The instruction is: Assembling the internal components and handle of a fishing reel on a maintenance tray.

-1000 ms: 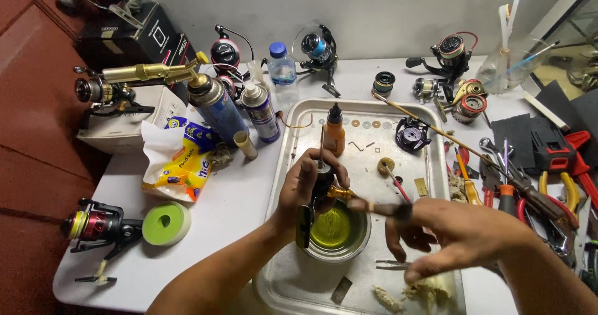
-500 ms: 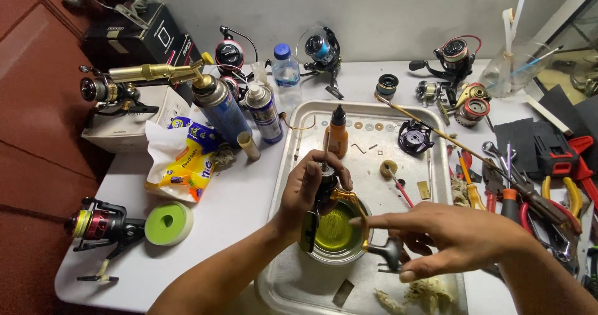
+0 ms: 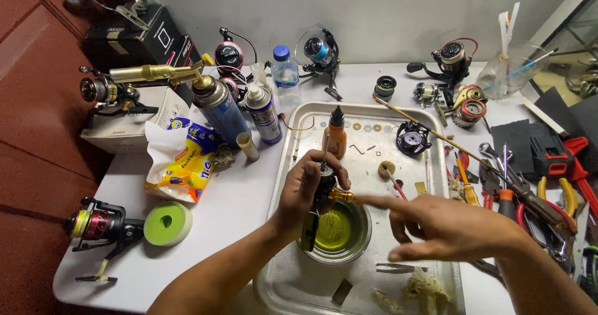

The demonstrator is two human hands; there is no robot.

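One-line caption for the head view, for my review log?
Left hand holds a black reel part with gold knob over a steel bowl of yellow-green liquid; right hand reaches for the knob.

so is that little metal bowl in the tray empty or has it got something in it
Not empty: the metal bowl holds yellow-green liquid, and it sits upright in the tray.

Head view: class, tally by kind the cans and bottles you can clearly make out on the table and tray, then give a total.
Gas canister with torch head: 1
Spray can: 1
Clear water bottle with blue cap: 1
Orange dropper bottle: 1
Total: 4
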